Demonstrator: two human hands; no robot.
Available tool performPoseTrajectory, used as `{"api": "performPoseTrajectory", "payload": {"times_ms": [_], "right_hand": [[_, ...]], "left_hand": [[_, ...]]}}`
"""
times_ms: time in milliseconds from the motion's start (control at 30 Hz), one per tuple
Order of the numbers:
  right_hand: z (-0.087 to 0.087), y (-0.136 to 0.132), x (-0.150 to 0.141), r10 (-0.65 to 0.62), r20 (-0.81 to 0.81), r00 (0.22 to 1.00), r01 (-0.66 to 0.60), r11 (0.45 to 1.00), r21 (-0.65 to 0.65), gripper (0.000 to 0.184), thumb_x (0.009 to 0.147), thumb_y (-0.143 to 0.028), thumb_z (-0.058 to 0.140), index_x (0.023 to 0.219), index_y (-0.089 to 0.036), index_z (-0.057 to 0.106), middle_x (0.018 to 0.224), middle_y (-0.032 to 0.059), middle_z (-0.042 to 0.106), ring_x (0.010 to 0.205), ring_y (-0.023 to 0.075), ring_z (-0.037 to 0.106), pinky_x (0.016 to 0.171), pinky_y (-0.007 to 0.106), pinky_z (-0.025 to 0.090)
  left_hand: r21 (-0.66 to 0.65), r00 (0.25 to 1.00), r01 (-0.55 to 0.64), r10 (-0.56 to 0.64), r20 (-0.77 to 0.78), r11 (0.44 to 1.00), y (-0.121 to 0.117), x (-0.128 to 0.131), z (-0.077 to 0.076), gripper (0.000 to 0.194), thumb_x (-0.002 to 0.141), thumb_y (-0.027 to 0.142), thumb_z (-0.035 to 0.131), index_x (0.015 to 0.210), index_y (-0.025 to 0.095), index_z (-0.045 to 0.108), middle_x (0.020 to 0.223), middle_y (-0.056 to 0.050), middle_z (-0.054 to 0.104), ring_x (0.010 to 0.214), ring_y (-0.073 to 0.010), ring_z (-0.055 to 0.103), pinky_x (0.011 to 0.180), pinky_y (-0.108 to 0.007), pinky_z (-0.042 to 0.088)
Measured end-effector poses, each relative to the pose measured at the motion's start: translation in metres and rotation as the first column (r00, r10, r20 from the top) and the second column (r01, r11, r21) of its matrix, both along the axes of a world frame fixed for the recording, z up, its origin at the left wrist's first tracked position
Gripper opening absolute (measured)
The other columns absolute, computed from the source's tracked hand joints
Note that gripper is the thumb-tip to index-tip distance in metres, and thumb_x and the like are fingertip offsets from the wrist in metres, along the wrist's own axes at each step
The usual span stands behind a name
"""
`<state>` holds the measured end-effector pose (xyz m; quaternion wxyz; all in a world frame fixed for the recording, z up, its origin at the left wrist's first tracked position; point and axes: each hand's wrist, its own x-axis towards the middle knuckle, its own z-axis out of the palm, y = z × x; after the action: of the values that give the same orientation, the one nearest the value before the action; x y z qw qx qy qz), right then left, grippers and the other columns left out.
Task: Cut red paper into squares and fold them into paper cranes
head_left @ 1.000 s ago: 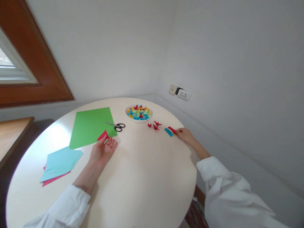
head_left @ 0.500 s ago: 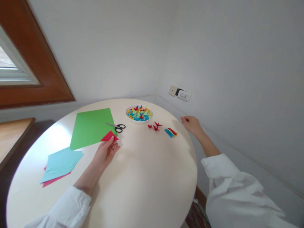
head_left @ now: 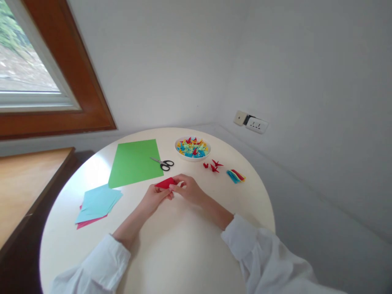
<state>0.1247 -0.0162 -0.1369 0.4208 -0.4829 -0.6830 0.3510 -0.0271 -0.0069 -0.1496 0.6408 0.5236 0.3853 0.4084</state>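
Observation:
A small folded piece of red paper [head_left: 164, 183] is held between my two hands above the middle of the round table. My left hand [head_left: 155, 197] pinches it from the left and below, thumb on top. At its right end, the fingers of my right hand [head_left: 189, 189] close on the paper. Just beyond my hands lie scissors with black handles [head_left: 165, 164], their blades over a green sheet [head_left: 133, 162]. Three red paper cranes [head_left: 214, 168] sit to the right of the scissors. Behind them stands a white bowl [head_left: 193, 159] full of colourful paper cranes.
Light blue paper squares [head_left: 97, 203] lie over pink ones [head_left: 92, 221] on the left of the white table [head_left: 183, 253]. Coloured paper strips [head_left: 235, 176] rest near the right edge. Walls, a socket [head_left: 256, 125] and a wooden window frame [head_left: 92, 98] surround the table.
My right hand has come in from beyond the table's right edge and now grips the red paper alongside my left hand. The view has shifted slightly left.

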Motion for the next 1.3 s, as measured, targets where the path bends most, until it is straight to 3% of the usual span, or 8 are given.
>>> {"api": "performPoseTrajectory", "payload": {"times_ms": [233, 533, 1033, 1300], "right_hand": [[-0.018, -0.001, 0.002, -0.092, -0.065, 0.994, 0.103, 0.977, 0.187, 0.006, 0.074, -0.02, 0.059, 0.071, -0.019, 0.063, 0.073, 0.0018, 0.064, 0.072, 0.015, 0.056, 0.063, 0.027, 0.042], [-0.02, -0.006, 0.003, -0.14, -0.034, 0.99, 0.144, 0.938, 0.315, 0.013, 0.074, -0.016, 0.062, 0.063, -0.02, 0.057, 0.067, -0.0006, 0.059, 0.069, 0.0144, 0.054, 0.066, 0.028, 0.042], [-0.017, -0.009, 0.003, -0.188, -0.05, 0.981, 0.194, 0.951, 0.242, 0.011, 0.074, -0.022, 0.064, 0.064, -0.022, 0.061, 0.066, -0.0003, 0.062, 0.068, 0.0149, 0.055, 0.062, 0.027, 0.043], [-0.015, -0.009, 0.007, -0.153, -0.021, 0.988, 0.152, 0.937, 0.314, 0.004, 0.073, -0.02, 0.066, 0.069, -0.022, 0.065, 0.07, 0.0007, 0.064, 0.074, 0.0161, 0.057, 0.071, 0.03, 0.045]], "left_hand": [[-0.034, 1.0, 0.028, -0.028, 0.004, 0.999, 0.001, 0.0, -0.003, 0.018, 0.061, 0.028, 0.073, 0.065, 0.011, 0.068, 0.059, -0.004, 0.066, 0.059, -0.0128, 0.056, 0.063, -0.026, 0.045], [-0.184, 0.979, 0.06, -0.022, 0.202, 0.981, -0.001, -0.001, 0.003, 0.04, 0.061, 0.046, 0.074, 0.074, 0.009, 0.069, 0.069, -0.007, 0.069, 0.06, -0.0113, 0.06, 0.066, -0.024, 0.05], [-0.147, 0.966, 0.081, -0.042, 0.255, 0.986, -0.003, -0.001, 0.005, 0.028, 0.064, 0.033, 0.075, 0.079, 0.009, 0.071, 0.083, -0.011, 0.072, 0.074, -0.0157, 0.063, 0.078, -0.028, 0.049], [-0.19, 0.956, 0.064, -0.005, 0.294, 0.98, -0.001, -0.004, 0.004, 0.022, 0.06, 0.021, 0.074, 0.079, 0.01, 0.072, 0.084, -0.01, 0.072, 0.082, -0.0188, 0.065, 0.083, -0.031, 0.049]]}}
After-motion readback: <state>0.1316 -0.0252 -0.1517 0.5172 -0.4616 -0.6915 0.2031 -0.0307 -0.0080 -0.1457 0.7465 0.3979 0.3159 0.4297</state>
